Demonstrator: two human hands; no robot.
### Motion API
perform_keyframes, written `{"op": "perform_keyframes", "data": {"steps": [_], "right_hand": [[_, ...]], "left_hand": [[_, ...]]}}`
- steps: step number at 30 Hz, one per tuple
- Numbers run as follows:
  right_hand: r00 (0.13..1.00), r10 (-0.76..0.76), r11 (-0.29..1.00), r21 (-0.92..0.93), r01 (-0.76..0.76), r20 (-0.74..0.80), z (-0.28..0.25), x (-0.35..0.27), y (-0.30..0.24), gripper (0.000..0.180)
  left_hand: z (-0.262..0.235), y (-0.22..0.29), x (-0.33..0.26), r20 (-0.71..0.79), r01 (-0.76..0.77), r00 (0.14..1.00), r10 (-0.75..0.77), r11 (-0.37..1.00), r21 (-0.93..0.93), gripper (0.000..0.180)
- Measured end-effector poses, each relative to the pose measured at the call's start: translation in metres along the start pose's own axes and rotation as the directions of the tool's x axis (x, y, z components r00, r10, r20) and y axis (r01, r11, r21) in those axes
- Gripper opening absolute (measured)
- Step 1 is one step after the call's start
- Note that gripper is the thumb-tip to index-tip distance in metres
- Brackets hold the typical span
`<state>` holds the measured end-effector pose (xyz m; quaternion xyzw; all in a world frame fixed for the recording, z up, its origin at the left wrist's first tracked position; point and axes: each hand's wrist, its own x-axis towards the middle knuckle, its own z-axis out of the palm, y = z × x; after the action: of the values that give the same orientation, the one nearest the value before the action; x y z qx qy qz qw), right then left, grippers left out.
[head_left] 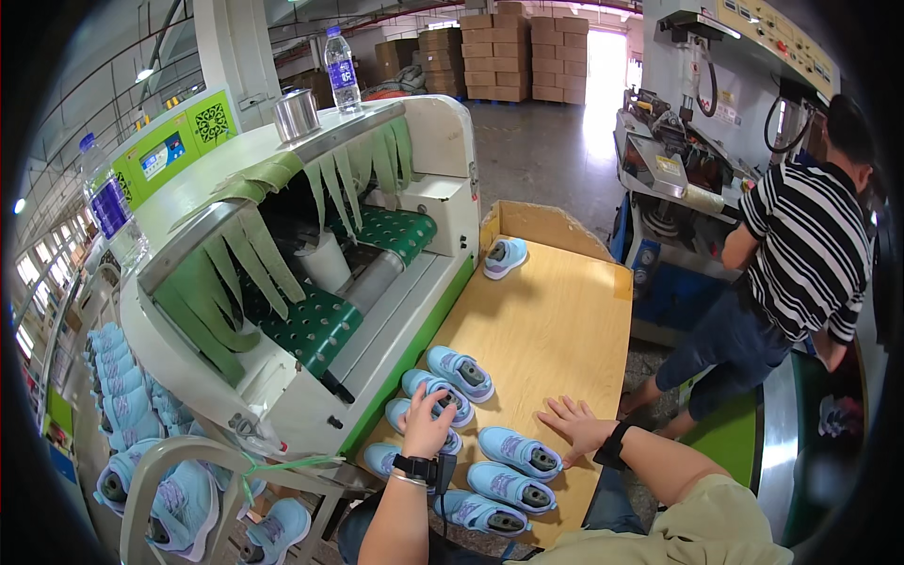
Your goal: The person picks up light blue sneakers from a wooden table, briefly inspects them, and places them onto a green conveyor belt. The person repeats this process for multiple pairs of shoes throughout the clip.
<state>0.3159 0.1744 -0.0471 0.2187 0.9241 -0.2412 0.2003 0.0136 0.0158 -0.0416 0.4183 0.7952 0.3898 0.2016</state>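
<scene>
Our left forearm rose from the lower edge, bare, with a black watch on the wrist. The left hand [428,424] was bent forward at the wrist, fingers curled down and closed in a grip. Our right arm came in from the lower right in a khaki sleeve, a black band at the wrist. The right hand [576,426] lay flat, palm down, fingers spread.

Far ahead of me, brown cardboard boxes [508,52] stand stacked by the bright doorway. On the machine to my left, a green panel [174,143] carries a small blue screen [162,155]. Two clear water bottles [342,71] wear blue labels; the nearer bottle [108,202] stands at the machine's left edge.
</scene>
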Motion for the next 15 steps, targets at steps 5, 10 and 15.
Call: {"op": "perform_keyframes", "data": {"steps": [5,10,15], "right_hand": [[1.000,-0.004,1.000,0.013,0.004,-0.006,-0.0001,-0.0006,0.0006,0.125],[1.000,0.003,1.000,0.017,-0.003,-0.004,-0.0049,-0.0023,-0.0026,0.126],[1.000,-0.005,1.000,0.017,0.005,-0.014,-0.0028,-0.0020,-0.0014,0.126]], "left_hand": [[0.0000,0.0020,-0.0003,0.003,0.007,1.000,-0.007,1.000,0.000,0.043],[-0.0004,0.0029,0.0002,0.006,0.000,1.000,0.000,1.000,-0.010,0.042],[0.0005,0.0023,0.0002,-0.009,-0.002,1.000,0.002,1.000,-0.006,0.041]]}}
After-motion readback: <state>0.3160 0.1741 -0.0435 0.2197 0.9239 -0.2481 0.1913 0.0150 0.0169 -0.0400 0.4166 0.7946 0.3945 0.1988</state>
